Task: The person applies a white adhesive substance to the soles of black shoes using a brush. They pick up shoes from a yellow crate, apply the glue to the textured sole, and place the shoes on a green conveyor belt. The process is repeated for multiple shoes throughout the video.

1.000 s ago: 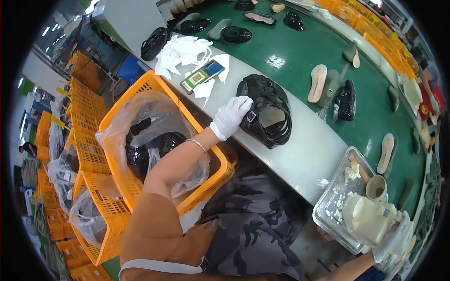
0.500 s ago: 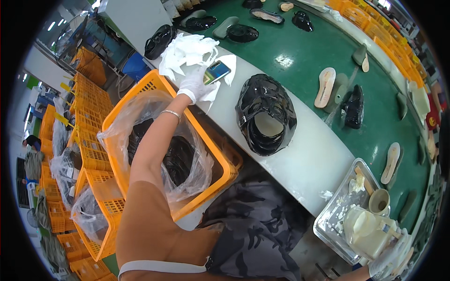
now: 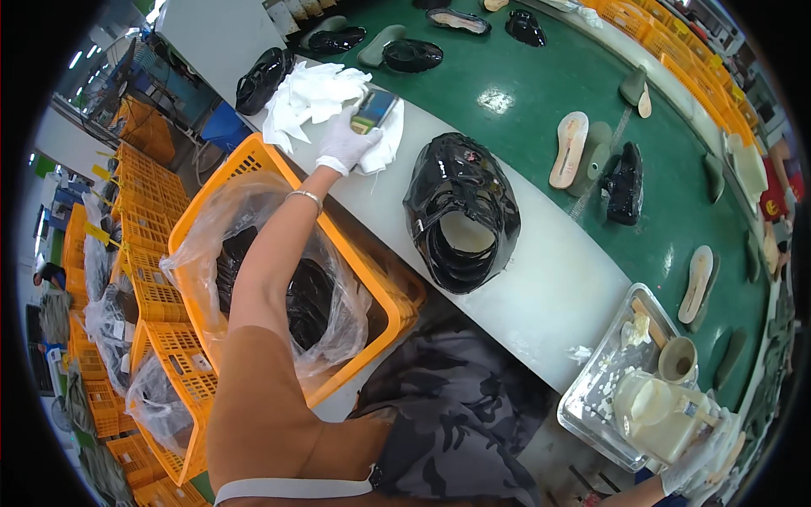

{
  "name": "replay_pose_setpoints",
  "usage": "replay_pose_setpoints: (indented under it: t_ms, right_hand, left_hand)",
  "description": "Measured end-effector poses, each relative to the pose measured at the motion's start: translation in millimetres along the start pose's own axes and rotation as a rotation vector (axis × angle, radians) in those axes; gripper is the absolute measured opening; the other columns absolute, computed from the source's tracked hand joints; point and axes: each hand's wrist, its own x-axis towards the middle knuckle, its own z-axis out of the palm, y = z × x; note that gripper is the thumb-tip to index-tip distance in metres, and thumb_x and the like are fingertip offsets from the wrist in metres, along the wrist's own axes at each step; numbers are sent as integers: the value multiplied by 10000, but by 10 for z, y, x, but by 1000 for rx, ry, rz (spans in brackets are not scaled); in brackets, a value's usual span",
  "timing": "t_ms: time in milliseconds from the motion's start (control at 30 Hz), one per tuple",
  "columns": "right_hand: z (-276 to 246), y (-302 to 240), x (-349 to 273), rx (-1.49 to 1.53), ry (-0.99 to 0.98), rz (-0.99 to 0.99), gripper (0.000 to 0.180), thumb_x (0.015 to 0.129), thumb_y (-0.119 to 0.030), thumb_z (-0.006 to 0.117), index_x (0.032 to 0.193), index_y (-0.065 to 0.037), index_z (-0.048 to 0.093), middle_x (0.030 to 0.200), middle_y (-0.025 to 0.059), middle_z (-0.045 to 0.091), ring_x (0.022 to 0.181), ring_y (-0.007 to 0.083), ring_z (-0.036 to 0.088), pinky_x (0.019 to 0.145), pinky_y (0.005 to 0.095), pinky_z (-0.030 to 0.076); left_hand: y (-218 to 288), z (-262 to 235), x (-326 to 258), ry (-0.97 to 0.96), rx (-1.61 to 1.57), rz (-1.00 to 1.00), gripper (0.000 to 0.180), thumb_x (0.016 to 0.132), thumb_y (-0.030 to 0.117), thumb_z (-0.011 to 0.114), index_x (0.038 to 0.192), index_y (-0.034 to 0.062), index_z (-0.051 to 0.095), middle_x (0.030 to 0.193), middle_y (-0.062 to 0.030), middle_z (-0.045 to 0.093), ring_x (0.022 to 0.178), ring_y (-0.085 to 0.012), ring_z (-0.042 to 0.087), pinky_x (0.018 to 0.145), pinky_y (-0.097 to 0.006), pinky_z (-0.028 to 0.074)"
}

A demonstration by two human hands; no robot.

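Observation:
My left hand [image 3: 348, 147], in a white glove, is closed on the lower end of a mobile phone [image 3: 377, 108]. The phone is tilted above a heap of white cloth pieces [image 3: 317, 91] on the pale worktop. At the lower right, my gloved right hand [image 3: 703, 456] is closed beside a cream plastic container [image 3: 659, 427]. A tan, wood-like edge shows by its fingers; what they hold is not plain. The container rests on a metal tray [image 3: 568, 411] with a small cup [image 3: 677, 361]. A bundle of glossy black shoe uppers [image 3: 463, 182] sits on the worktop between my hands.
An orange crate [image 3: 191, 279] lined with clear plastic holds black pieces under my left arm. Stacked orange crates [image 3: 150, 221] stand farther left. Beyond the worktop, a green conveyor belt [image 3: 507, 135] carries black uppers, insoles [image 3: 569, 150] and grey-green sole pieces [image 3: 728, 358].
My left hand has taken hold of the phone and raised it off the white cloth, turning it more upright. My right hand stays by the container. The whole view has shifted slightly.

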Motion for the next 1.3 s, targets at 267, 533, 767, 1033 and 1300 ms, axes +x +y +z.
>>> replay_pose_setpoints:
  t_ms: [267, 533, 767, 1033, 1300]
  right_hand:
    - [-81, 81, 44, -58, 37, -22, 288, 934, -156, 442, 1153, 11, 525, 1116, 82, 544, 1023, 171, 519, 879, 266, 405]
    - [-248, 299, 115, -145, 34, -125, 249, 924, -234, 495, 1082, -51, 555, 976, 15, 567, 813, 76, 526, 603, 188, 393]
    - [-20, 110, -6, 136, 60, -26, 208, 926, -222, 491, 1027, -50, 548, 865, 68, 614, 689, 69, 532, 575, 173, 409]
    - [17, 54, -20, 91, 53, -33, 206, 933, -198, 474, 1044, -39, 542, 855, 75, 619, 644, 59, 506, 564, 169, 399]
    - [92, 17, -56, 143, 28, -25, 225, 939, -188, 459, 1077, -30, 540, 903, 93, 609, 656, 59, 506, 574, 168, 411]
  left_hand:
    - [184, 27, 127, -212, 375, -18, 729, 631, 567, 647, 1170, 86, 550, 1125, -221, 511, 1054, -346, 499, 890, -396, 406]
    - [137, 263, 31, -34, 436, 254, 587, 737, 421, 578, 1233, 118, 499, 1167, -181, 503, 1051, -365, 484, 913, -443, 365]
    - [-120, 135, 206, -75, 427, 226, 575, 747, 385, 605, 1249, 129, 487, 1225, -188, 483, 1077, -367, 479, 916, -421, 383]
    - [-360, 70, 178, 58, 148, 469, 489, 800, 229, 628, 1233, 54, 484, 1204, -169, 509, 1110, -326, 480, 952, -380, 371]
    - [1768, -723, -1016, -394, -346, 567, 460, 832, 170, 613, 1229, -13, 468, 1176, -116, 553, 1103, -188, 506, 978, -324, 356]
